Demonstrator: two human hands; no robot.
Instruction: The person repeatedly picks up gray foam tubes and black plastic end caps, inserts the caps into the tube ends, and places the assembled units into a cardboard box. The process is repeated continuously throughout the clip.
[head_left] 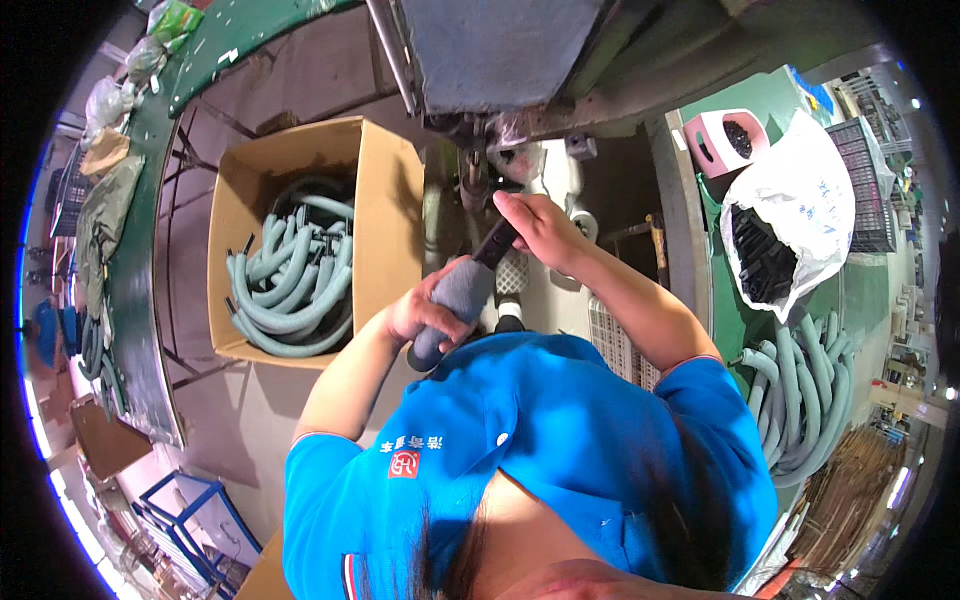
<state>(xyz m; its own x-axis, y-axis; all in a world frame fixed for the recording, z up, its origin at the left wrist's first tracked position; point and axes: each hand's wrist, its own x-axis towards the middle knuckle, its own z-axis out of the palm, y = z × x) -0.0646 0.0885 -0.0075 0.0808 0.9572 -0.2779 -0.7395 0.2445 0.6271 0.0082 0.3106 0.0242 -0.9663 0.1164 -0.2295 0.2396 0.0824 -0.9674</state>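
Note:
My left hand (430, 308) is wrapped round a grey foam-covered tube (462, 292), held close to my body. From the tube's upper end sticks a flat black end piece (495, 243). The fingers of my right hand (543, 232) are closed on this black piece, with the thumb pointing up toward the machine. Just beyond my hands is the metal working part (474, 172) of a machine, under its large grey housing (505, 55). My palms hide part of the tube and of the black piece.
On my left stands an open cardboard box (388, 240) with several curved grey foam tubes (290, 290). To the right, a green table (712, 262) bears a white sack (805, 190) of black pieces, a pink container (705, 145) and more foam tubes (805, 400). Another green table (150, 300) runs along the far left.

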